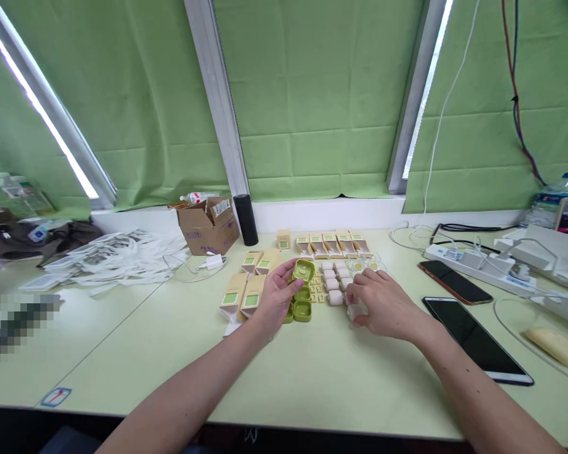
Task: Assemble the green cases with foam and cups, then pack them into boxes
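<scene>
The left hand [281, 293] pinches a green tray [303, 270] hollow side up, probably keeping its inside reachable. The right hand [382, 299] curls around a white case [356, 311], near right among pale cases [334, 284] lined up seemingly for easy reach.

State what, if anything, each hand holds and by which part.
Left hand: a green case, by its lower-left side. Right hand: at a whitish piece; whether it is held cannot be told.

A pale table [312, 378] bears kraft boxes [233, 296], green square trays [302, 311], pinkish-white cases [335, 297], a cardboard carton [208, 233], a smartphone [455, 282] and a power strip [478, 270].
</scene>
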`<state>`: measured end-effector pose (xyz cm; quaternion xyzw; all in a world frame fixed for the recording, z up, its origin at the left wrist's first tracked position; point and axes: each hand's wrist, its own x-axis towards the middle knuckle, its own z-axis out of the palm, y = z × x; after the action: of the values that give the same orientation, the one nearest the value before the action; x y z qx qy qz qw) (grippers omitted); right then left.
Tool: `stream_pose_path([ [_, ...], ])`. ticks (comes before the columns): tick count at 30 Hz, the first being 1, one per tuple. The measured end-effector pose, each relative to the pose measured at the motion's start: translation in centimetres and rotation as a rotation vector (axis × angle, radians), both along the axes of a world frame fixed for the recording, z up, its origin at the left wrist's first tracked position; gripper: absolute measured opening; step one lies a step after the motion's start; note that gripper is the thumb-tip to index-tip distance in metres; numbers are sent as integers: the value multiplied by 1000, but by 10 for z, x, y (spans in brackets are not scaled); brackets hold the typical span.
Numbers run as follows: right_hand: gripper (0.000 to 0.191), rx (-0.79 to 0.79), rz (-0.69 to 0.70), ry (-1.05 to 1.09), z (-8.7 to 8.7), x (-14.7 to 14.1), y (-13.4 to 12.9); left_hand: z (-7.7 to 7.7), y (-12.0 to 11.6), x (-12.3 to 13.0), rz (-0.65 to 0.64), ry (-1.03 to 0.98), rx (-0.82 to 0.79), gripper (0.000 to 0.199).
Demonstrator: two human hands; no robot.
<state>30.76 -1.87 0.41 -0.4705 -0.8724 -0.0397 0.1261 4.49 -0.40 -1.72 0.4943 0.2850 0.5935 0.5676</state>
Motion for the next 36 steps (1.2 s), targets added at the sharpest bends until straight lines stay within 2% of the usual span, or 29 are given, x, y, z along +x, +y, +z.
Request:
stream_pose_path([
  [6,25,54,-24,-102,-9,-2,0,0,-1,1,-12,-27,-13,64],
  [11,20,27,-11,-33,-2,-2,0,-1,0,1,-7,-24,-17,64],
  [13,19,-33,18,117,3,-1,0,-1,0,1,-5,-23,-13,64],
  [16,14,-195,158,541,4,-3,3,-1,0,1,5,-23,-2,63],
  [19,35,-498,315,1072,-6,-12,7,-1,0,1,33,4,16,64],
  [21,47,-714,304,1357,-16,-21,9,-1,0,1,44,20,26,63],
  [23,49,-793,282,1525,-24,-31,10,-2,0,1,44,30,35,61],
  [28,46,-861,311,1662,-30,-43,7,-4,1,2,45,44,28,60],
  [36,44,-761,340,1665,-26,-44,3,-8,1,6,-61,93,23,58],
])
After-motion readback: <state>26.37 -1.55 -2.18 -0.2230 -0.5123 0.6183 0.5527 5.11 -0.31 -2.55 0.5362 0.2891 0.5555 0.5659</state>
